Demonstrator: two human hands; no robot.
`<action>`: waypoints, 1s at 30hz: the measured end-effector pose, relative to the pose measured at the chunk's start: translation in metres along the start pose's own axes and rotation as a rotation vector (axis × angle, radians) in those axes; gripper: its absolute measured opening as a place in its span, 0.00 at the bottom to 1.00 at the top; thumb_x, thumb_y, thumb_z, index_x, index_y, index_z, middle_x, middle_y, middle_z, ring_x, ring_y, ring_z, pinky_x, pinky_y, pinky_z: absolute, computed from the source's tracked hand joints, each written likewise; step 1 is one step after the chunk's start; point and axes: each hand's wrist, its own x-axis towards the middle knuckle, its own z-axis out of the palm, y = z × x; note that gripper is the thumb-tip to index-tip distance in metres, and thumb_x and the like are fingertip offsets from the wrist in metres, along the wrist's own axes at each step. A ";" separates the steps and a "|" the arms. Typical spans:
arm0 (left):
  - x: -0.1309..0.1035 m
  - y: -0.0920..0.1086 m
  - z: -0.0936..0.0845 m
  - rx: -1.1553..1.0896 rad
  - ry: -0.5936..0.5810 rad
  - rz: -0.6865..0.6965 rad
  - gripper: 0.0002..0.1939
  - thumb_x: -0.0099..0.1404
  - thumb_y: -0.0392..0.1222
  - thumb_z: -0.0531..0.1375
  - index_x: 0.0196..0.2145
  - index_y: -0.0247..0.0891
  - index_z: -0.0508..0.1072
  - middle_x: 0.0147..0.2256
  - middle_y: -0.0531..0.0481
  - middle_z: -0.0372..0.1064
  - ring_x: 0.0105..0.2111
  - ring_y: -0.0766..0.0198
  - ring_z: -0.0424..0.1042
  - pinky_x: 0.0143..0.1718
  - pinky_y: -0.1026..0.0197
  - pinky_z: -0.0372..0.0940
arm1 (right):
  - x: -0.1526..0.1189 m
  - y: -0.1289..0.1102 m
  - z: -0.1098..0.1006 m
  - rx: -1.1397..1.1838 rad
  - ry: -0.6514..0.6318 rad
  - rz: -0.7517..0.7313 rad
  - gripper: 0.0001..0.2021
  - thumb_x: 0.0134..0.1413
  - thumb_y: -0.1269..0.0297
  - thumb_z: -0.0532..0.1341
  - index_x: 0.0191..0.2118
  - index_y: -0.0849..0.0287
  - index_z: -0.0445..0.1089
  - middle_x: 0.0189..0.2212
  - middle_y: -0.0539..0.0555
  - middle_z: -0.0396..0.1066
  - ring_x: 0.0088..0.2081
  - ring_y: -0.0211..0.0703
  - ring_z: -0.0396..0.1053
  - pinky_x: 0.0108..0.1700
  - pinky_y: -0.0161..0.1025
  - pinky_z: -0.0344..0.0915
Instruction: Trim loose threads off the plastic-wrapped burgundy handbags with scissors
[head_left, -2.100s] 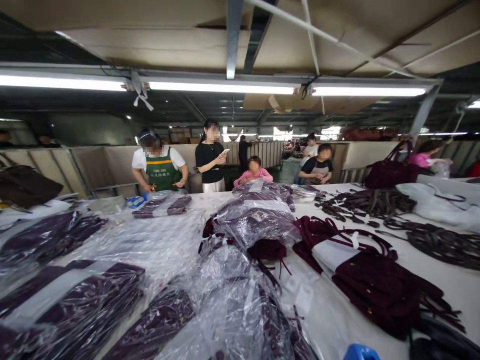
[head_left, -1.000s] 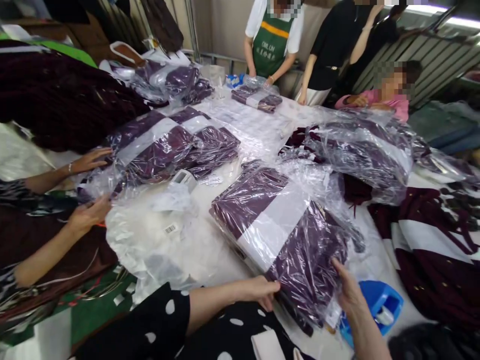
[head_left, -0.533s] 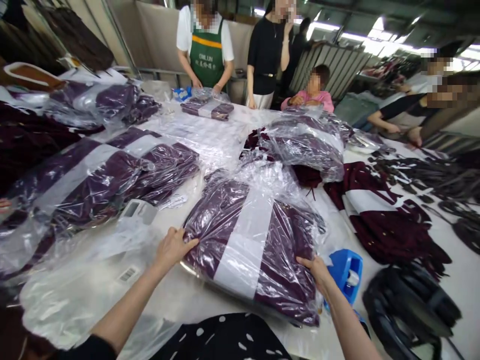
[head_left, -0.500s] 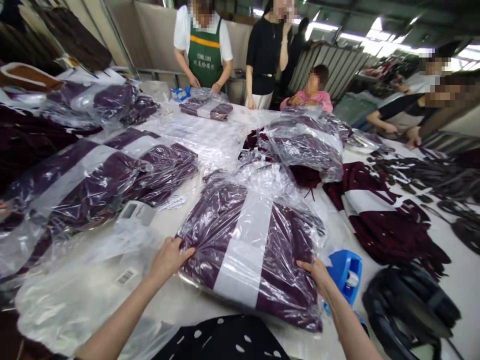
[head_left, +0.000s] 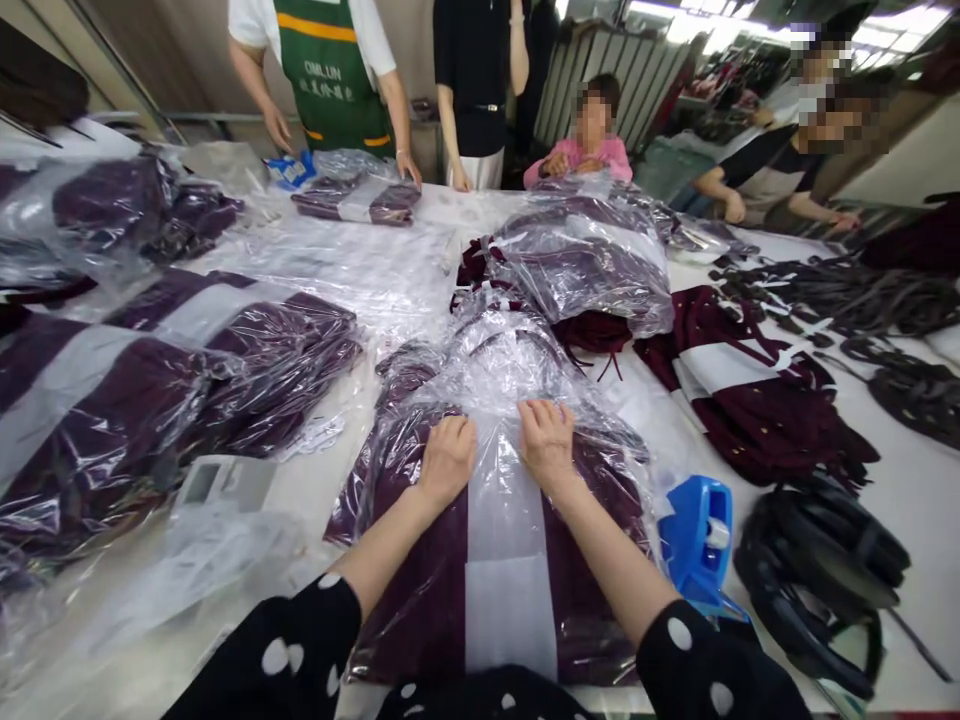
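A folded maroon garment [head_left: 420, 560] in a clear plastic bag [head_left: 510, 365] lies flat in front of me, with a pale paper band [head_left: 510, 610] down its middle. My left hand [head_left: 448, 460] is closed on the bag's film near its far end, left of the band. Just right of the band, my right hand [head_left: 547, 445] grips the same film, knuckles up and fingertips hidden. Beyond both hands the loose plastic is bunched and wrinkled. A blue tape dispenser [head_left: 697, 540] stands to the right of the bag.
More bagged maroon garments [head_left: 97, 390] lie at left, and a bagged pile [head_left: 592, 260] sits ahead. Unbagged banded garments [head_left: 750, 380] and coiled black belts [head_left: 817, 570] are at right. A person in a green apron [head_left: 330, 80] and other people stand or sit across the table.
Both hands have moved from the bag's near sides to its far end and closed on the film. The bag now lies straighter and closer to me. My view has shifted.
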 end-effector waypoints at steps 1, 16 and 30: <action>0.013 0.000 0.011 -0.007 -0.025 -0.022 0.09 0.62 0.34 0.52 0.38 0.33 0.69 0.39 0.41 0.66 0.42 0.53 0.61 0.44 0.53 0.59 | 0.007 0.002 0.012 -0.023 -0.021 0.000 0.15 0.53 0.73 0.54 0.47 0.61 0.65 0.43 0.58 0.68 0.48 0.48 0.59 0.55 0.50 0.43; 0.071 0.019 0.049 -1.430 -0.058 -0.705 0.08 0.45 0.34 0.57 0.26 0.35 0.74 0.24 0.52 0.69 0.29 0.63 0.67 0.36 0.61 0.60 | 0.034 0.022 0.035 0.076 -0.020 -0.005 0.10 0.59 0.69 0.50 0.34 0.59 0.69 0.28 0.54 0.67 0.33 0.44 0.59 0.36 0.40 0.50; 0.061 0.005 0.043 -1.669 -0.276 -0.500 0.24 0.43 0.31 0.59 0.42 0.35 0.73 0.34 0.50 0.73 0.39 0.59 0.70 0.41 0.62 0.59 | 0.077 0.012 0.007 0.567 -0.476 0.336 0.15 0.45 0.51 0.60 0.28 0.60 0.68 0.26 0.51 0.66 0.32 0.41 0.61 0.34 0.37 0.54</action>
